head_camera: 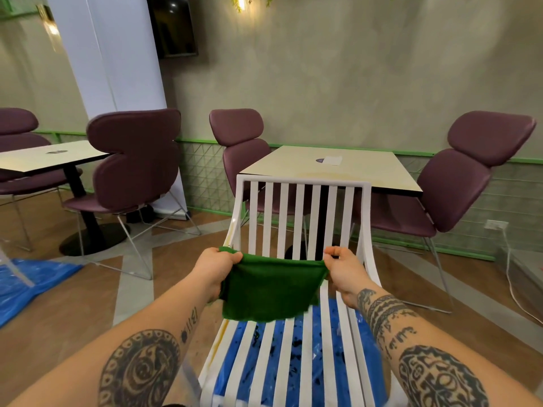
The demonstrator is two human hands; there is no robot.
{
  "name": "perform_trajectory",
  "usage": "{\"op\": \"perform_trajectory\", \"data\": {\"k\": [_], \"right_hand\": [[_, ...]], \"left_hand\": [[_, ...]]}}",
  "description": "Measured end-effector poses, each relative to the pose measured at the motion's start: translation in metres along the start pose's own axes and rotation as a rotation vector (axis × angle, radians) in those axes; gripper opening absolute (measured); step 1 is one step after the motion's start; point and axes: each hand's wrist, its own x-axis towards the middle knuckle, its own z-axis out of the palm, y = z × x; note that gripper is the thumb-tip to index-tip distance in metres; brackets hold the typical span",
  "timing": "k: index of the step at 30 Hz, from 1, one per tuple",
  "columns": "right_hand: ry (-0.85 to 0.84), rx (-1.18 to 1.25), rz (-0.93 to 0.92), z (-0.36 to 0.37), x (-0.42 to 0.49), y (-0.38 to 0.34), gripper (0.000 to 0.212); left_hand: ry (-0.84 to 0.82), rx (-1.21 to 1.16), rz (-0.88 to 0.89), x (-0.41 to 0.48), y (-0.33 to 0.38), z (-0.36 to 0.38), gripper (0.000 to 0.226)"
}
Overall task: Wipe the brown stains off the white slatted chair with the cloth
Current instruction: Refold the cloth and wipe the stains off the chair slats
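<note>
White slatted chair (302, 180) takes up the middle of the view, backrest facing away, tucked up against a cream table (329, 171). Blue plastic sheeting (29, 289) is on the floor and shows through the seat slats too. Green cloth (270, 289) is stretched out over the back of the seat, not touching it as far as I can tell. Left hand (216, 267) pinches one top corner and right hand (342, 268) pinches the other, fingers curled tight on the fabric. Yellowy-brown stains (221, 330) run along the seat's left edge.
</note>
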Motion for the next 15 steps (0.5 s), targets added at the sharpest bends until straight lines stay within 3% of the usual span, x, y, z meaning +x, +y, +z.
{"op": "perform_trajectory", "data": {"k": [2,6,11,15], "right_hand": [[0.045,-0.04,-0.094,0.003,0.0,-0.007,0.015],[0.137,0.033,-0.152,0.0,0.003,-0.021,0.02],[0.099,-0.065,-0.251,-0.018,0.004,-0.031,0.023],[-0.05,-0.291,-0.333,-0.035,0.004,-0.028,0.027]], "left_hand": [[0.032,0.03,0.016,0.0,-0.001,0.002,0.035],[-0.019,0.034,0.079,-0.003,0.002,0.004,0.08],[-0.109,0.186,0.176,-0.008,0.012,0.003,0.049],[-0.005,0.597,0.326,-0.003,0.016,-0.007,0.043]]}}
